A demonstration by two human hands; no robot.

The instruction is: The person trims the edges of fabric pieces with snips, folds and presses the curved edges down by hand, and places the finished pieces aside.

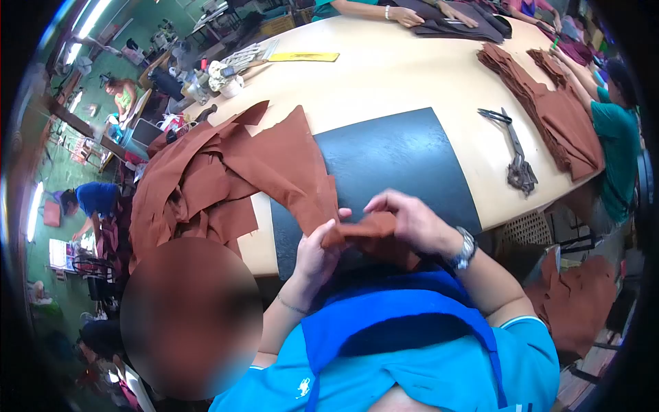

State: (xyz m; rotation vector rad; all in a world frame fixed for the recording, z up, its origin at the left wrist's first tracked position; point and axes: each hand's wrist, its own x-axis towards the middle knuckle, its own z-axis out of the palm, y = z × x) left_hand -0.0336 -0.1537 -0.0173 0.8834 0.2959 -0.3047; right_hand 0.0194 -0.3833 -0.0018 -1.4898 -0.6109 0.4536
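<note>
My left hand (317, 255) is closed on a rust-brown piece of fabric (292, 168), near the front edge of the table. From that hand the cloth runs up and left toward a heap of the same fabric (175, 182). My right hand (420, 223), with a watch on its wrist, pinches a bunched part of the cloth between the two hands. Some of its fingertips are hidden in the folds. Beneath the hands lies a black mat (395, 154) on the pale table (371, 82).
Scissors (513, 144) with wrapped handles lie right of the mat. Stacked brown pieces (542, 113) rest farther right, beside a co-worker in green. A yellow ruler (303, 57), brushes and a white pot (230, 84) stand at the back. Another person's hands (408, 17) touch dark cloth.
</note>
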